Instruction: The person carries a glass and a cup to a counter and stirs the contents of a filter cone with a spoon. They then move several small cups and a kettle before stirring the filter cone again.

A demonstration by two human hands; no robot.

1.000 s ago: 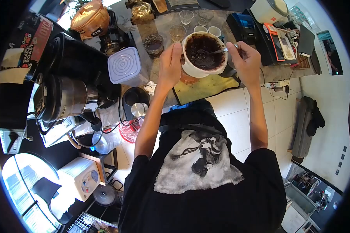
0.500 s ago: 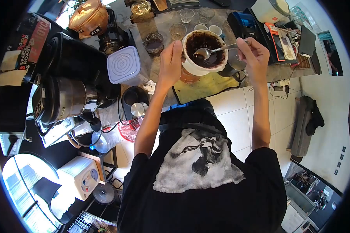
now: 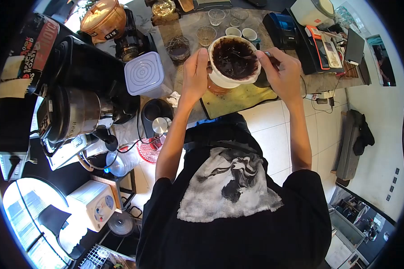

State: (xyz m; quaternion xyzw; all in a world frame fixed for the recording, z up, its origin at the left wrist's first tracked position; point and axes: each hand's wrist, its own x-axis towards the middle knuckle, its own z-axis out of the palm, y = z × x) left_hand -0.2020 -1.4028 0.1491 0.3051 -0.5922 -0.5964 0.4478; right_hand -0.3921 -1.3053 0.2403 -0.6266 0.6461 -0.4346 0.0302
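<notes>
A white coffee dripper with a paper filter stands over a glass server on the counter, tilted slightly in my view. Dark wet coffee grounds line the filter. My left hand is closed on the dripper's left side, thumb up beside the rim. At the right rim, my right hand has its fingers closed around the spoon. Only a bit of handle shows by the fingers; the bowl is hard to make out against the grounds.
Behind the dripper stand two small white cups and several glasses. A lidded plastic container and a glass of dark liquid are to the left. A yellow-green mat lies at the counter edge, with a card terminal beyond.
My right hand has moved left and slightly down, to the dripper's rim. The spoon's shiny bowl, plain before above the grounds, is now barely visible. My left hand stays on the dripper.
</notes>
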